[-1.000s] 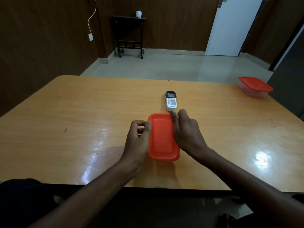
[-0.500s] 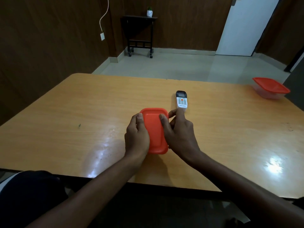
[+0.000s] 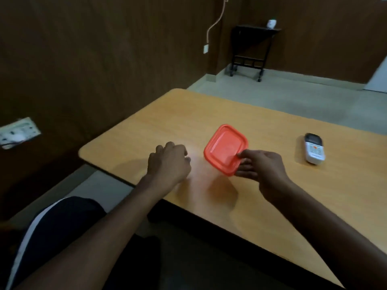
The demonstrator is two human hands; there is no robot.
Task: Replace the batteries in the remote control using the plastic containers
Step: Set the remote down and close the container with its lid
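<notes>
A red plastic container lid (image 3: 225,148) is tilted above the wooden table (image 3: 293,195), and its shadow falls on the wood below. My right hand (image 3: 263,170) pinches its near right corner, thumb on top and fingers underneath. Whether the clear box hangs under the lid I cannot tell. To the left of the lid, apart from it, my left hand (image 3: 167,162) rests on the table with its fingers curled in and nothing visible in it. The white remote control (image 3: 314,150) lies face up to the right of my right hand.
The table's left corner and near edge are close to my left hand. A wall socket (image 3: 18,130) sits on the dark wall at the left. A black side table (image 3: 251,49) stands against the far wall.
My left hand has let go of the container and moved left. My right hand has lifted and tilted the red lid. The view has swung left, so the second container is out of sight.
</notes>
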